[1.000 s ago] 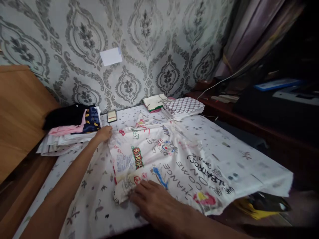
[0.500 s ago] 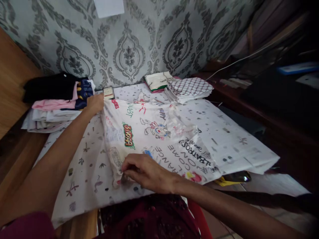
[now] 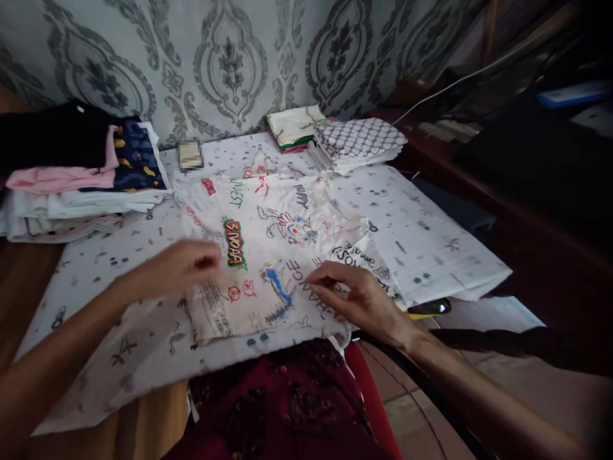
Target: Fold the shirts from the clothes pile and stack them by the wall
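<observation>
A white cloth, perhaps a garment, covered in coloured drawings and handwriting (image 3: 253,233), lies spread on the table in front of me. Over its left side is my left hand (image 3: 198,262), smeared by motion, so its fingers cannot be read. My right hand (image 3: 364,297) is over the lower right part of the cloth, palm down. Its thumb and forefinger point left with a small gap between them, and no fold of cloth shows in them. Whether the fingertips touch the cloth I cannot tell. The near edge of the cloth lies close to the table's front edge.
A patterned white cover (image 3: 421,236) lies over the table. Folded clothes (image 3: 81,166) are stacked at the left. At the back lie a cream folded cloth (image 3: 294,124) and a checked folded cloth (image 3: 361,140). A small blurred-out item (image 3: 190,155) sits near the patterned wall.
My left hand has come off the far left corner and toward me. My right hand has left the near left corner and moved right. The cloth's near edge lies flatter; the view has shifted.
</observation>
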The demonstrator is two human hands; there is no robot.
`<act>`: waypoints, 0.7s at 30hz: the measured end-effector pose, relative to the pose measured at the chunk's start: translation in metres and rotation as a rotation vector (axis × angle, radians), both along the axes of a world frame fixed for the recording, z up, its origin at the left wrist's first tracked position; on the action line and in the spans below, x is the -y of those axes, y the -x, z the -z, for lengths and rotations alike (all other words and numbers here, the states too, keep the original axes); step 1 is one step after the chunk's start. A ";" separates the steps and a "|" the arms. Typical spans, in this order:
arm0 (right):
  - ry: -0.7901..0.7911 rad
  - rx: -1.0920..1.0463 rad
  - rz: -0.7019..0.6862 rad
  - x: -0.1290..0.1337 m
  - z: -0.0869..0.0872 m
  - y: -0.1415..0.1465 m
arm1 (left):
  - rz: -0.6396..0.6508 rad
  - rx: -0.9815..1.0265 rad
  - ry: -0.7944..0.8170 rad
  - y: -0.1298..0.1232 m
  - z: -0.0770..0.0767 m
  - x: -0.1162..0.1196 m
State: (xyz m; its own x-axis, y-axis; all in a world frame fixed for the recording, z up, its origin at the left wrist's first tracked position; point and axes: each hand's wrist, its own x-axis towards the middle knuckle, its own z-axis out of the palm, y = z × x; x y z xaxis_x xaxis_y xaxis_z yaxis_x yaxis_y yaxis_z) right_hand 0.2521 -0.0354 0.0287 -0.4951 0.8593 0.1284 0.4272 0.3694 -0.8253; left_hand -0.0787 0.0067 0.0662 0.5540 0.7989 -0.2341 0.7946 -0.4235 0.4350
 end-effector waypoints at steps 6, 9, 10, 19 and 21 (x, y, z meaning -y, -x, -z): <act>-0.218 0.229 -0.159 0.028 0.017 -0.020 | 0.209 -0.220 -0.248 -0.023 0.012 0.099; -0.342 0.342 -0.241 0.034 0.017 -0.012 | 0.197 -0.338 -0.377 -0.022 0.017 0.104; -0.361 0.367 -0.259 0.034 0.016 -0.009 | 0.176 -0.352 -0.413 -0.020 0.016 0.103; -0.436 0.499 -0.306 0.034 0.005 0.010 | -0.144 -0.049 -0.449 -0.004 -0.005 0.094; -0.501 0.519 -0.310 0.035 0.007 0.027 | -0.209 -0.022 -0.381 -0.004 -0.006 0.092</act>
